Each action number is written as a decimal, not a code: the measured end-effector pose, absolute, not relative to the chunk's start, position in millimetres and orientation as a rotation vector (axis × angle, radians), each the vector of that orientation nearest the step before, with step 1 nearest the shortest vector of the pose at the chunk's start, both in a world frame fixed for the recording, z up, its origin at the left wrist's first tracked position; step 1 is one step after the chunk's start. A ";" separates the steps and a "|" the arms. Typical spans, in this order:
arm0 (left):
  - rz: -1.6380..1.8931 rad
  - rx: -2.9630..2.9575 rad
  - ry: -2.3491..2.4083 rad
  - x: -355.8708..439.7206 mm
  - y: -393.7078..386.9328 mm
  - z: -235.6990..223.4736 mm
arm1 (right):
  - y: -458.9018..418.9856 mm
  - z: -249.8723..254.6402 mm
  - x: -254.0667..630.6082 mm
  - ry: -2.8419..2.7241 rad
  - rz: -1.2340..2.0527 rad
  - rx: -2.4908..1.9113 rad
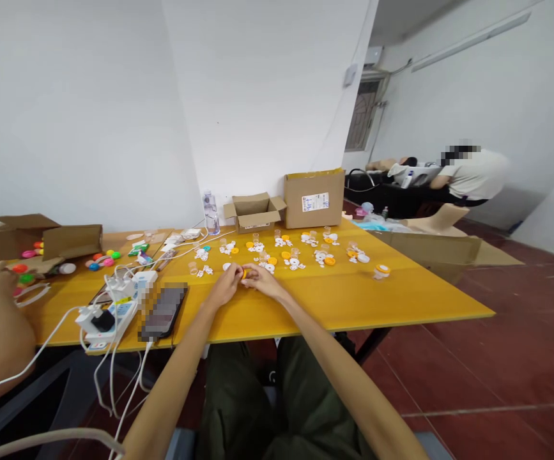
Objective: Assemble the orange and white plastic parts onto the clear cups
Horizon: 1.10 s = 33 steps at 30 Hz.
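My left hand (pixel 226 285) and my right hand (pixel 262 281) meet above the table near its front edge. Between their fingertips is a small orange round plastic piece (pixel 244 273), partly covered by the fingers. Both hands are closed on it. Just beyond them lie several small groups of parts: white plastic pieces (pixel 294 263), orange discs (pixel 329 261) and clear cups (pixel 256 237). Off to the right, a clear cup with an orange and white top (pixel 381 271) stands by itself.
A power strip (pixel 128 306) with tangled white cables and a phone (pixel 164 311) lie to my left. An open carton (pixel 256 220), a closed carton (pixel 314 199) and a water bottle (pixel 211 214) stand at the back. Another person's arm (pixel 3 319) reaches over coloured balls at far left.
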<state>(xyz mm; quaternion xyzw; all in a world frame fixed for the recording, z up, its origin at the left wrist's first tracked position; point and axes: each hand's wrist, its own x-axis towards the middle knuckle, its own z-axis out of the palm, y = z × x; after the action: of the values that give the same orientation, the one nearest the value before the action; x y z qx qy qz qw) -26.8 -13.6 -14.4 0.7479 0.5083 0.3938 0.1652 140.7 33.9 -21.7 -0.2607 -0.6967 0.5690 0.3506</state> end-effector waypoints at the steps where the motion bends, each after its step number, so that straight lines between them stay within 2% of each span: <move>1: 1.118 2.127 1.447 -26.7 -13.4 -14.3 | 35.1 -22.4 140.1 -1.815 1.462 -0.685; 11: 1.158 2.054 1.396 -27.1 -9.8 -14.1 | 36.3 -29.7 137.4 -1.830 1.283 -0.668; 21: 1.236 1.977 1.346 -27.1 -7.9 -12.6 | 38.0 -32.5 135.1 -1.831 1.248 -0.688; 33: 1.614 1.863 1.747 -49.9 2.2 -19.0 | 41.0 -35.7 132.3 -1.916 1.067 -0.844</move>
<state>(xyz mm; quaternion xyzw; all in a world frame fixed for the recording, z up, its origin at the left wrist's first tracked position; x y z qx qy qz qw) -49.9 2.2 -19.0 0.6155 0.5772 0.5332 0.0604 132.3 41.0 -35.7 -0.3316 -0.7522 0.4191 0.3855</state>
